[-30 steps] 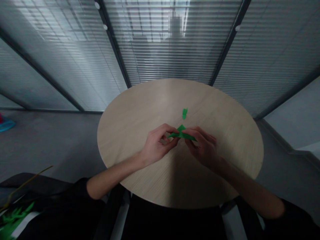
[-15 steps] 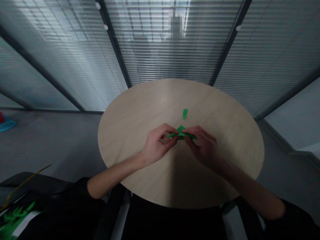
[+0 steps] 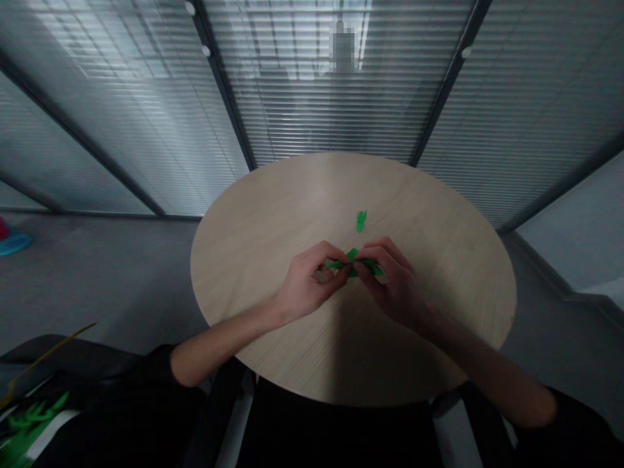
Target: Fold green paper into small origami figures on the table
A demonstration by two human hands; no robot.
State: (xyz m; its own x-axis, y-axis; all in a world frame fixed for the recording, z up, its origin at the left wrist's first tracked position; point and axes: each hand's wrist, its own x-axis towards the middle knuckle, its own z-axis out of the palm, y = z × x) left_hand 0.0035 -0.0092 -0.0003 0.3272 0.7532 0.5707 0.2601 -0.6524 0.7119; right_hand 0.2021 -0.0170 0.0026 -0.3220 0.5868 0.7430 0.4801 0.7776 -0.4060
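A folded piece of green paper [image 3: 351, 255] is pinched between both hands above the middle of the round wooden table [image 3: 273, 201]. My left hand [image 3: 312, 276] grips its left side between thumb and fingers. On the other side, my right hand [image 3: 390, 276] pinches it close to the centre, fingertips almost meeting those of the left. Fingers cover much of the paper, so its full shape is hidden. Just beyond the hands lies a small green piece [image 3: 361, 221], apart from the held paper.
Glass panels with blinds [image 3: 322, 110] stand behind the table's far edge. At lower left, green strips and a white piece [image 3: 51, 435] lie by a dark chair [image 3: 73, 351]. A blue round object [image 3: 14, 244] with something red is on the floor at far left.
The thumb and fingers of my right hand have closed tighter near the paper's centre, and the paper looks more pinched together. My left hand has barely moved.
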